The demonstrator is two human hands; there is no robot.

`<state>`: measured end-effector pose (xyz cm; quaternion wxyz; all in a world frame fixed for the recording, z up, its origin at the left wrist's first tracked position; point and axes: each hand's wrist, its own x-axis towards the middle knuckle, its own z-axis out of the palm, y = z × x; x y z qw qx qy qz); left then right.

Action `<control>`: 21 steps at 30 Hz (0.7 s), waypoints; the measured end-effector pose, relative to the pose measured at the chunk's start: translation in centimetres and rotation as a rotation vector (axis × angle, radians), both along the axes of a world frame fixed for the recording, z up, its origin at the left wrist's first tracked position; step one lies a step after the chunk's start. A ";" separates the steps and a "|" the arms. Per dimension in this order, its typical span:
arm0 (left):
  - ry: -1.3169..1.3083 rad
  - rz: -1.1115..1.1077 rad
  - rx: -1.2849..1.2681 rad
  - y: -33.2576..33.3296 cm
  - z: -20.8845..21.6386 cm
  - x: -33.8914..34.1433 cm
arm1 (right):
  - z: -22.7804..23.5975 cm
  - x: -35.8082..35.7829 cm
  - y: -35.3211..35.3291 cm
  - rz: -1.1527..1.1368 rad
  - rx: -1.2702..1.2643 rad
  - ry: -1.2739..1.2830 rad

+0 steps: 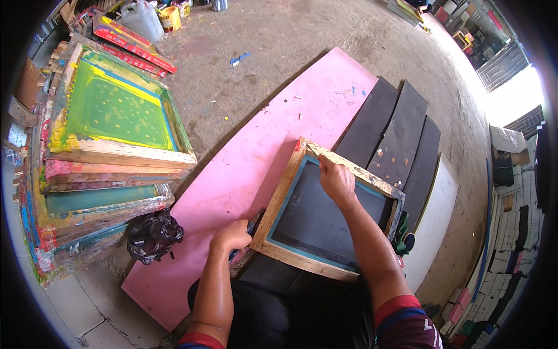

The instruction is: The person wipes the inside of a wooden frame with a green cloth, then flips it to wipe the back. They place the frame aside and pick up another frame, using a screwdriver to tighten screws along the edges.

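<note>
A wooden-framed screen (pixel 279 203) with dark grey mesh and a blue border lies tilted across my lap. My right hand (pixel 338 181) is closed over its far left part, fingers pinched near the inner edge of the far rail; a thin sliver shows at the fingertips, too small to name. My left hand (pixel 231 236) is curled closed just left of the screen's near left corner. Something dark and blue shows beside and below those fingers, mostly hidden, so I cannot make out what they hold.
Under me lie a long pink board (pixel 261 145) and several black boards (pixel 401 128). A white board (pixel 436 203) is at right. Paint-stained screens (pixel 122 110) are stacked at left, near a black plastic bag (pixel 154 235). A grey jug (pixel 141 21) stands at the far left.
</note>
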<state>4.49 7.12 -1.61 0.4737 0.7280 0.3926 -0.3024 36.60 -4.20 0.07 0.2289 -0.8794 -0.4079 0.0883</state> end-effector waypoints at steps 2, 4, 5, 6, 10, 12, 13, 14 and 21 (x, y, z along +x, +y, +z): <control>0.016 0.015 -0.014 -0.1 0.6 0.4 | -1.0 0.1 -0.1 0.013 0.053 -0.039; 0.045 0.066 -0.061 0.0 0.6 0.2 | -1.3 0.2 0.0 -0.038 0.056 0.070; 0.020 0.052 -0.026 0.0 0.1 -0.1 | -1.2 0.0 0.3 -0.061 0.061 0.125; -0.004 0.038 0.010 -0.2 -0.9 -0.5 | -1.4 -0.1 0.4 -0.040 0.101 0.089; 0.014 0.004 0.017 -0.1 1.2 0.5 | -3.6 1.0 -0.2 -0.058 0.225 0.266; 0.028 0.018 -0.025 0.0 1.2 0.7 | -4.3 1.7 -0.5 -0.082 0.239 0.388; 0.039 0.028 -0.045 0.0 1.2 0.5 | -3.4 0.7 -0.4 -0.030 0.172 0.155; 0.034 0.034 -0.030 0.0 1.0 0.2 | -3.6 0.2 -0.3 -0.033 0.169 0.129; 0.022 0.018 -0.015 0.1 -0.1 -0.2 | -4.4 1.4 0.0 -0.246 0.132 0.698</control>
